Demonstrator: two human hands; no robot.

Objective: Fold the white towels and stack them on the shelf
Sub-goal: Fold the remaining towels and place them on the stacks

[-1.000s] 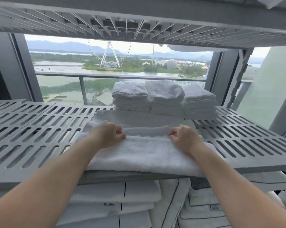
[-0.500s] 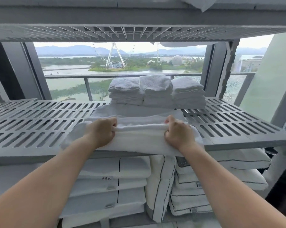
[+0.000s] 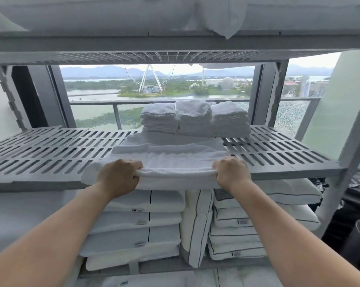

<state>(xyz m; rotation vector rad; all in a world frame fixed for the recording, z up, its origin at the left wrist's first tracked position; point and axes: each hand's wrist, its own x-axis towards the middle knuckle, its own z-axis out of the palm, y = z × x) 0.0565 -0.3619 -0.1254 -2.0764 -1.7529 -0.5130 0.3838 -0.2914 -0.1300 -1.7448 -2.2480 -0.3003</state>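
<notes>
White terry fills the middle of the view: a towel (image 3: 175, 162) lies on the grey slatted shelf (image 3: 51, 154), at its front edge, with the near side drooping a little over the lip. The left hand (image 3: 118, 177) grips the towel's near fold toward its left end, fingers (image 3: 136, 172) curled tight round the rolled edge, knuckles up. The right hand (image 3: 233, 175) does the same toward the right end, its fingers tucked round the fold so that the tips are hidden. Both fists are closed on cloth, and a taut band of towel stretches between them. A short flap sticks out past the left hand; past the right hand little shows.

The towel's long axis runs left to right, along the shelf's front edge. Its layers step back away from the person, the farthest reaching the foot of the stacks (image 3: 195, 119). These are three piles of folded towels side by side at the back of the shelf, before the window (image 3: 96, 112).

Below the shelf, pillows (image 3: 146, 224) lie piled flat in two heaps, with one standing on edge between them. More pale bedding sits on the top shelf (image 3: 175, 46), too blurred to tell apart.
</notes>
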